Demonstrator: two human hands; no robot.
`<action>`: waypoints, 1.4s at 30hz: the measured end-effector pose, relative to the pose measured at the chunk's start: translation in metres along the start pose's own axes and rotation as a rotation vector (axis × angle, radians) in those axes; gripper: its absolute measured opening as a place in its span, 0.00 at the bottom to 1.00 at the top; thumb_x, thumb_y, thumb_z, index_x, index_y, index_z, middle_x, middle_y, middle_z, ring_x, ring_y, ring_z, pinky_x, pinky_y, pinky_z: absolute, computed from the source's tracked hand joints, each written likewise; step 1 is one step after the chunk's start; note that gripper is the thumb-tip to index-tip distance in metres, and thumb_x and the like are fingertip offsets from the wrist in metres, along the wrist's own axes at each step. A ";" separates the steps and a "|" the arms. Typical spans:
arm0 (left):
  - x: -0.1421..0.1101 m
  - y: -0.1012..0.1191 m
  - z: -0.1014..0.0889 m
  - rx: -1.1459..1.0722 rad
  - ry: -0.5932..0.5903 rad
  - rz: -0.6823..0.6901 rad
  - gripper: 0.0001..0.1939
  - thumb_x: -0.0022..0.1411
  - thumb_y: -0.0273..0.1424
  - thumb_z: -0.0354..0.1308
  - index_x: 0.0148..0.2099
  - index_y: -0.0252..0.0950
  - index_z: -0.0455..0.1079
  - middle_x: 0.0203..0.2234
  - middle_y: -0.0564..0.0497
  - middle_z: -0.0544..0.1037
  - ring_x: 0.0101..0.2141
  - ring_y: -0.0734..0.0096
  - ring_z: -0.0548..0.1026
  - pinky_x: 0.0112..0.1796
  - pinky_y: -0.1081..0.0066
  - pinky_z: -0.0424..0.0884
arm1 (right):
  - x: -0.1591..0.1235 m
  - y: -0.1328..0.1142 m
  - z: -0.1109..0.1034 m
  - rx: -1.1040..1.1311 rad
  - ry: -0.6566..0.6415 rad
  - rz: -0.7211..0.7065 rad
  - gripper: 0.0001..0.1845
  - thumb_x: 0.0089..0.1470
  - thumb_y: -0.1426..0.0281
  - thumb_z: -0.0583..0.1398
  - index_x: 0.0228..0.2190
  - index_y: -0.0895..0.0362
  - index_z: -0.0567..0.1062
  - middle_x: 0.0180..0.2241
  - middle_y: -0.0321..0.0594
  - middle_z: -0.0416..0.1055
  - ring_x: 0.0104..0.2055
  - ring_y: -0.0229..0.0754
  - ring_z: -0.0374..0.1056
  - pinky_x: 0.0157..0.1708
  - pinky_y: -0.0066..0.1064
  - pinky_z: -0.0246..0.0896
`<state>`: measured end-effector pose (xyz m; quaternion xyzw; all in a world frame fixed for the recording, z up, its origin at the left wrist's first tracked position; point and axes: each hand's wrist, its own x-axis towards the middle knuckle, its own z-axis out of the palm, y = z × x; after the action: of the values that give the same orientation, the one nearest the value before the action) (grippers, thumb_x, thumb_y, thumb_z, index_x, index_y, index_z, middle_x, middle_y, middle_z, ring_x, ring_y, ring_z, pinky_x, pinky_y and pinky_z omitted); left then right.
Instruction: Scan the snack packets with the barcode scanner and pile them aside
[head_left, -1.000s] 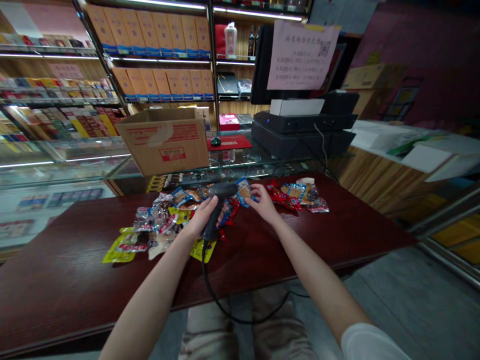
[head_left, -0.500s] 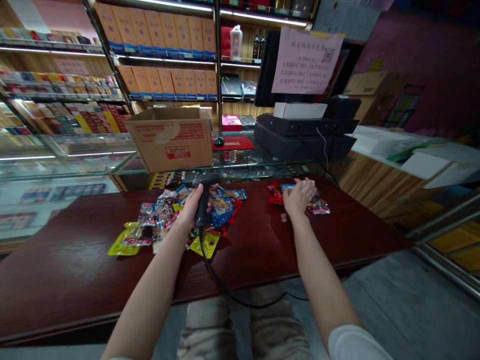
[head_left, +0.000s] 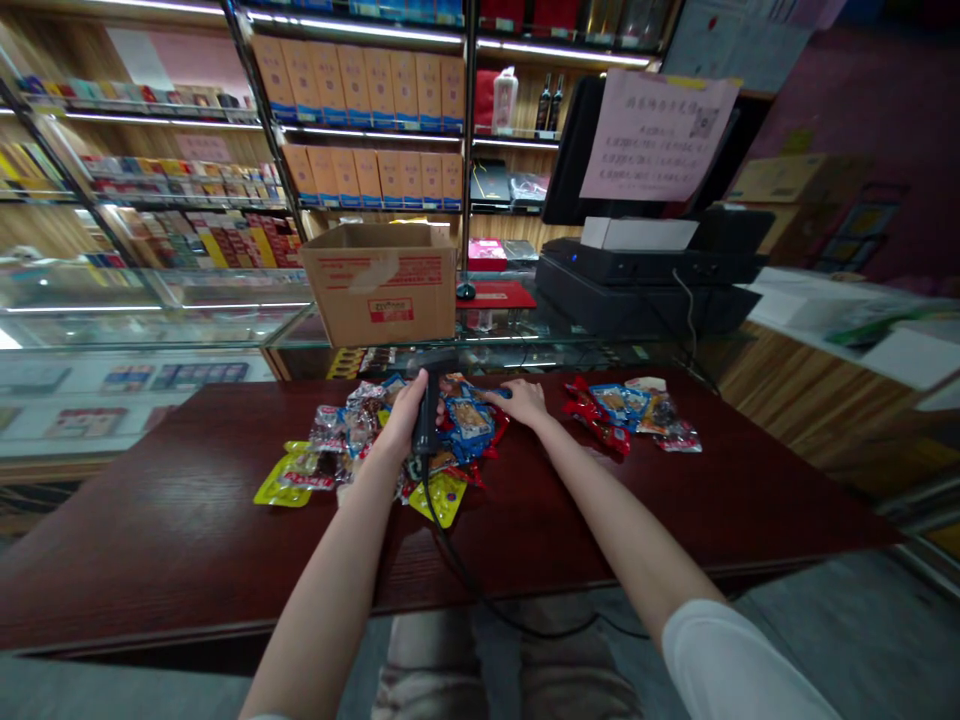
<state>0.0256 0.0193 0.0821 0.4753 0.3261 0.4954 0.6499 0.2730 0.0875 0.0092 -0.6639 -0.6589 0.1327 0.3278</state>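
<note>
Nearest us, a pair of trousered knees [head_left: 431,660] under the edge, and the black cable [head_left: 457,570] curving up over the dark red tabletop [head_left: 525,530] to the scanner [head_left: 426,420]. The left hand [head_left: 407,412] is closed round its grip, thumb on top, and that grip runs near to far, its head at the far end, over the big pile of snack packets. A yellow packet [head_left: 442,500] sits at the pile's near side, another yellow packet [head_left: 285,480] out at its left end, and a blue packet [head_left: 470,420] lies just to the right of the scanner. Here's the right hand [head_left: 526,402], partly open, fingers reaching leftward to a small blue-edged packet [head_left: 499,393] at the pile's right side; they look to be touching it, but whether they grip it, I cannot tell. Over to the right, with bare wood between, lies the smaller group: red packet [head_left: 604,425], blue-and-white packet [head_left: 621,400], clear packet [head_left: 681,438]. The right hand is clearly the nearer one to that lot. Farther back, the open cardboard box [head_left: 382,295] stands left of the black mouse [head_left: 466,291], shelves behind.
</note>
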 end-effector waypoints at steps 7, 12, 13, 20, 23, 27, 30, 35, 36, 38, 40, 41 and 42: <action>-0.003 0.003 0.003 -0.001 0.045 -0.013 0.36 0.50 0.61 0.60 0.41 0.31 0.71 0.16 0.56 0.69 0.16 0.77 0.66 0.18 0.76 0.58 | -0.005 -0.006 0.010 -0.076 -0.057 0.015 0.21 0.41 0.56 0.70 0.34 0.53 0.74 0.45 0.44 0.74 0.57 0.57 0.65 0.64 0.65 0.30; -0.006 0.006 0.006 0.000 0.067 -0.015 0.33 0.53 0.59 0.60 0.40 0.31 0.71 0.17 0.55 0.69 0.16 0.77 0.67 0.18 0.76 0.59 | -0.006 0.005 -0.004 0.070 0.090 -0.064 0.35 0.37 0.66 0.70 0.49 0.55 0.70 0.47 0.47 0.72 0.55 0.56 0.66 0.62 0.56 0.46; -0.007 0.006 0.006 0.000 0.065 -0.016 0.33 0.53 0.59 0.60 0.40 0.31 0.71 0.17 0.55 0.69 0.16 0.77 0.67 0.18 0.75 0.58 | -0.006 0.009 -0.008 0.163 0.126 -0.066 0.37 0.37 0.67 0.70 0.51 0.55 0.68 0.48 0.48 0.71 0.54 0.55 0.67 0.59 0.53 0.53; -0.007 0.003 0.011 -0.009 0.020 -0.014 0.34 0.50 0.60 0.62 0.39 0.31 0.70 0.17 0.55 0.69 0.17 0.77 0.67 0.19 0.77 0.61 | -0.026 0.034 -0.038 0.622 0.305 -0.018 0.42 0.33 0.58 0.72 0.49 0.55 0.65 0.47 0.47 0.72 0.48 0.51 0.70 0.53 0.47 0.63; -0.007 -0.002 0.018 0.002 -0.050 -0.042 0.34 0.50 0.60 0.62 0.38 0.31 0.71 0.16 0.54 0.69 0.16 0.78 0.66 0.18 0.76 0.61 | -0.038 0.036 -0.048 0.734 0.325 0.020 0.40 0.33 0.57 0.72 0.47 0.54 0.65 0.45 0.46 0.74 0.45 0.50 0.72 0.51 0.46 0.66; -0.008 -0.012 0.029 -0.015 -0.132 -0.049 0.32 0.51 0.57 0.63 0.41 0.31 0.70 0.21 0.51 0.74 0.17 0.78 0.65 0.17 0.76 0.61 | -0.045 0.033 -0.054 0.744 0.249 0.067 0.31 0.33 0.57 0.71 0.38 0.54 0.68 0.35 0.42 0.77 0.38 0.50 0.74 0.44 0.46 0.69; -0.012 -0.018 0.037 0.021 -0.191 -0.063 0.31 0.53 0.57 0.62 0.42 0.31 0.71 0.20 0.52 0.72 0.16 0.78 0.65 0.17 0.76 0.60 | -0.047 0.026 -0.057 0.706 0.209 0.028 0.24 0.37 0.56 0.69 0.34 0.54 0.70 0.34 0.42 0.77 0.38 0.49 0.74 0.43 0.44 0.70; -0.021 -0.019 0.047 0.099 -0.253 -0.081 0.31 0.57 0.58 0.58 0.40 0.31 0.70 0.16 0.54 0.69 0.14 0.78 0.64 0.17 0.76 0.56 | -0.057 0.011 -0.061 0.684 0.101 -0.056 0.21 0.40 0.57 0.68 0.35 0.55 0.72 0.34 0.41 0.76 0.38 0.49 0.73 0.41 0.40 0.69; -0.021 -0.019 0.047 0.097 -0.262 -0.079 0.31 0.57 0.58 0.57 0.40 0.31 0.70 0.16 0.54 0.69 0.14 0.77 0.64 0.17 0.76 0.56 | -0.059 0.007 -0.062 0.677 0.074 -0.072 0.21 0.41 0.58 0.68 0.35 0.55 0.72 0.34 0.41 0.76 0.38 0.49 0.73 0.41 0.40 0.69; -0.021 -0.019 0.048 0.095 -0.284 -0.077 0.31 0.57 0.58 0.57 0.40 0.31 0.70 0.16 0.54 0.69 0.14 0.77 0.65 0.17 0.76 0.56 | -0.063 0.001 -0.064 0.664 0.023 -0.105 0.20 0.42 0.58 0.67 0.36 0.55 0.73 0.35 0.41 0.76 0.38 0.48 0.72 0.40 0.39 0.68; -0.020 -0.021 0.047 0.098 -0.298 -0.076 0.32 0.57 0.59 0.57 0.40 0.31 0.70 0.15 0.54 0.69 0.14 0.77 0.64 0.17 0.76 0.56 | -0.066 -0.003 -0.066 0.633 -0.012 -0.128 0.20 0.42 0.59 0.67 0.36 0.56 0.73 0.34 0.40 0.76 0.37 0.48 0.72 0.39 0.37 0.67; -0.020 -0.022 0.046 0.103 -0.300 -0.072 0.32 0.57 0.59 0.56 0.40 0.31 0.70 0.16 0.54 0.69 0.14 0.77 0.64 0.17 0.76 0.56 | -0.067 -0.005 -0.067 0.606 -0.021 -0.135 0.19 0.42 0.59 0.66 0.36 0.56 0.73 0.34 0.40 0.76 0.37 0.47 0.71 0.38 0.37 0.67; -0.019 -0.023 0.046 0.110 -0.301 -0.066 0.31 0.57 0.59 0.56 0.40 0.31 0.70 0.16 0.54 0.69 0.14 0.77 0.64 0.17 0.76 0.56 | -0.068 -0.007 -0.067 0.576 -0.025 -0.141 0.18 0.42 0.60 0.66 0.35 0.56 0.73 0.33 0.39 0.76 0.36 0.47 0.71 0.37 0.36 0.67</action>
<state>0.0683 -0.0134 0.0749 0.5681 0.2673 0.3784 0.6801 0.3023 0.0038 0.0463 -0.4946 -0.6426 0.2991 0.5029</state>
